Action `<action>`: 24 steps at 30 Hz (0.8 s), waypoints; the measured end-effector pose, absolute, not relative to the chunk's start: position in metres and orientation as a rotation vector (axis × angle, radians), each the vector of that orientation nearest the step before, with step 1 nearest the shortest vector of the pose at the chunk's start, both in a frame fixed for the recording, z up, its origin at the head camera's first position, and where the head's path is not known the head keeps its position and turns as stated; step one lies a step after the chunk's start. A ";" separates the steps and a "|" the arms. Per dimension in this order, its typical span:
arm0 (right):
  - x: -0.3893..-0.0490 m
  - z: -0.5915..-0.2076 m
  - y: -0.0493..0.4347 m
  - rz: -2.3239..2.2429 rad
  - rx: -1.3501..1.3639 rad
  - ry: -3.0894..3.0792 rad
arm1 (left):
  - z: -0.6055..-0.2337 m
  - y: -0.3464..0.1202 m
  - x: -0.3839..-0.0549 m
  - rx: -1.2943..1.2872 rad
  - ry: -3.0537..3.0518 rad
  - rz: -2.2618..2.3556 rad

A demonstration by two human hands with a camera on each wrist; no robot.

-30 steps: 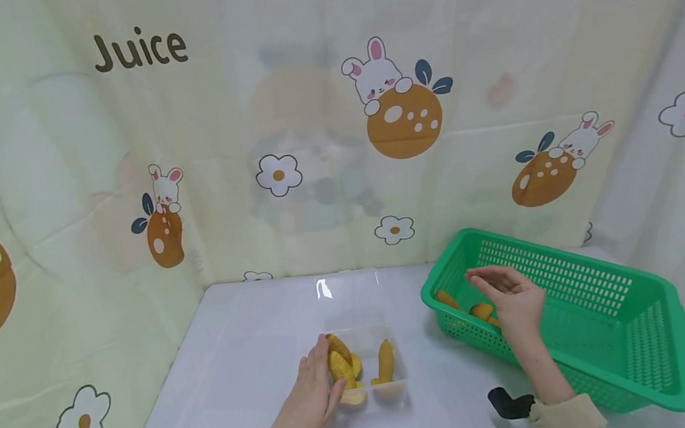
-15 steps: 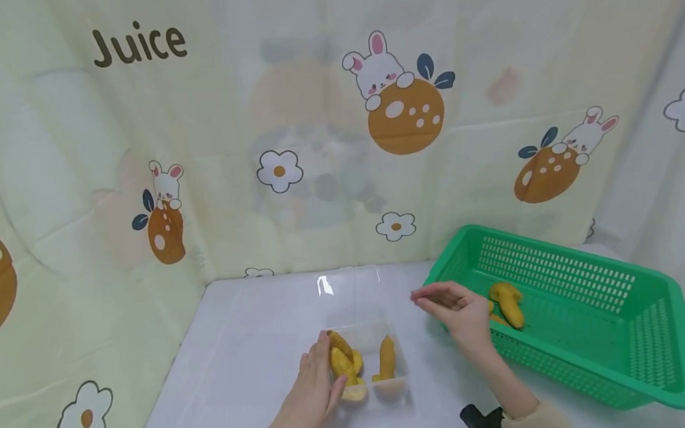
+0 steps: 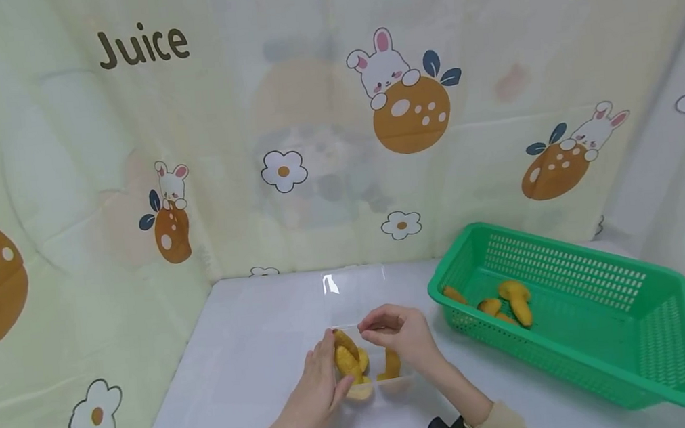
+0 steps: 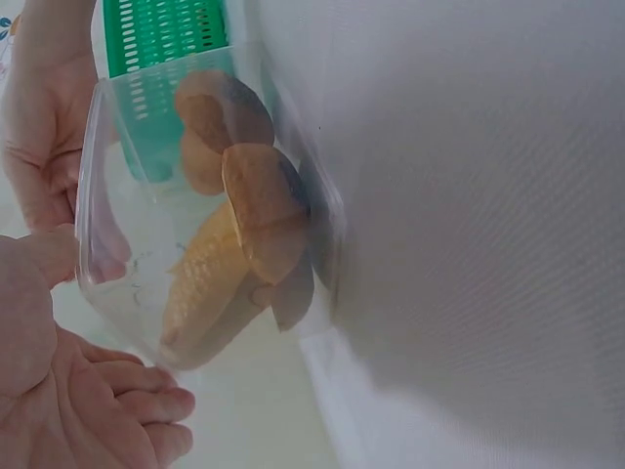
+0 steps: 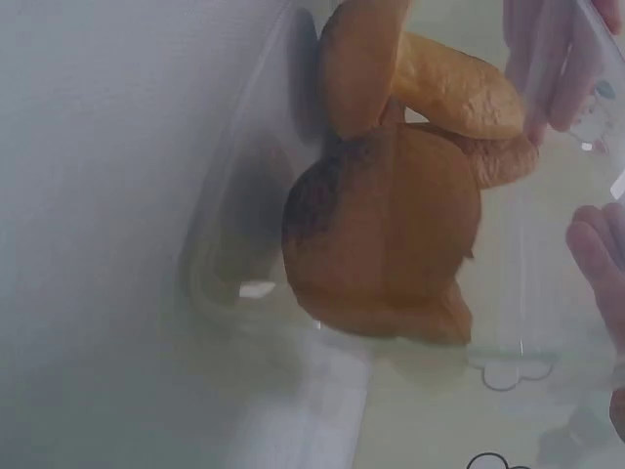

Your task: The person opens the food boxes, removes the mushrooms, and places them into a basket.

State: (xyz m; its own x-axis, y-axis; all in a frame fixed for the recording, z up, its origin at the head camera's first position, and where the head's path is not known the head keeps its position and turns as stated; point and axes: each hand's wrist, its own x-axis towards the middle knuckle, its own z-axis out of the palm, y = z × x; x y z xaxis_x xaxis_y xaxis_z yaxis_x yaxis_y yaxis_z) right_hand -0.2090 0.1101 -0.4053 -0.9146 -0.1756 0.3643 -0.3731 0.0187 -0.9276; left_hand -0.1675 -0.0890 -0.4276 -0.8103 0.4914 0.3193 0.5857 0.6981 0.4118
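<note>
A clear plastic box (image 3: 374, 383) stands on the table with several yellow-brown mushrooms (image 3: 348, 362) inside. My left hand (image 3: 309, 395) rests along its left wall, fingers straight and thumb at the front rim. My right hand (image 3: 407, 339) hovers over the box's right back part, fingers together and slightly bent, nothing seen between them. It partly covers the single mushroom (image 3: 390, 366) in the right compartment. In the right wrist view a broad mushroom cap (image 5: 386, 234) shows through the wall. The left wrist view shows more mushrooms (image 4: 266, 210) through the clear plastic.
A green perforated basket (image 3: 600, 368) stands to the right, with several mushrooms (image 3: 517, 302) at its left end. The box's clear lid (image 3: 356, 294) lies folded back behind it. A printed curtain (image 3: 310, 121) hangs beyond the table (image 3: 221, 360).
My right hand has moved left from over the green basket to above the clear box, uncovering the mushrooms in the basket. My left hand has stayed at the box.
</note>
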 end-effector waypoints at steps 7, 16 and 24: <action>-0.213 -0.411 0.103 1.943 0.599 -2.311 | -0.427 -0.088 -0.170 -0.881 -2.740 -0.766; -0.214 -0.414 0.094 1.754 0.668 -2.498 | -0.428 -0.090 -0.169 -0.903 -2.733 -0.764; -0.215 -0.412 0.089 1.712 0.657 -2.549 | -0.428 -0.091 -0.168 -0.934 -2.689 -0.764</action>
State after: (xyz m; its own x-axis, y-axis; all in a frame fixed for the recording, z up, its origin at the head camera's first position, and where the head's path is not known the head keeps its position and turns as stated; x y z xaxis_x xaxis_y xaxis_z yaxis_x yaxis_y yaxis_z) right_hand -0.2152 0.0887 -0.4119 -0.9125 -0.3391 0.2289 -0.3402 0.3179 -0.8850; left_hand -0.1684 -0.0910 -0.4278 -0.7822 0.5228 0.3390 0.6229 0.6680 0.4071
